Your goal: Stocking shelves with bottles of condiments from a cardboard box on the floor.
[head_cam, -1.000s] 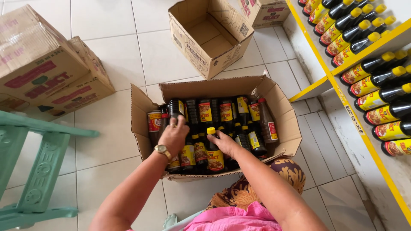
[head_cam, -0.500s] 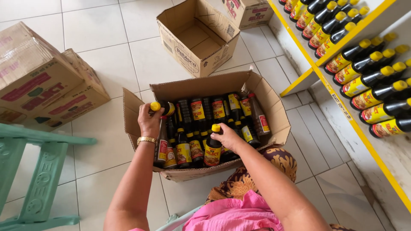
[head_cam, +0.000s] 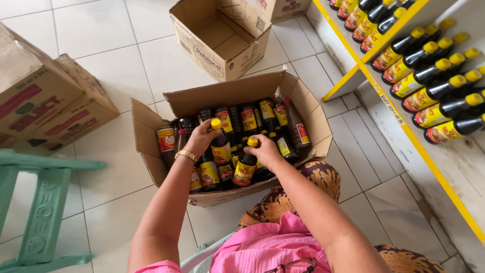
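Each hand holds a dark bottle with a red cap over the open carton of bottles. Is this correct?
Not fully. The head view shows yellow caps, not red, on the bottle in the left hand and the bottle in the right hand. Both are dark bottles, and, over the open carton.

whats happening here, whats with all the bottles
A person crouched on a tiled floor grips a dark, yellow-capped bottle in each hand, left hand and right hand, over an open cardboard box packed with similar bottles. A yellow-edged shelf to the right holds rows of them; an empty box sits behind.
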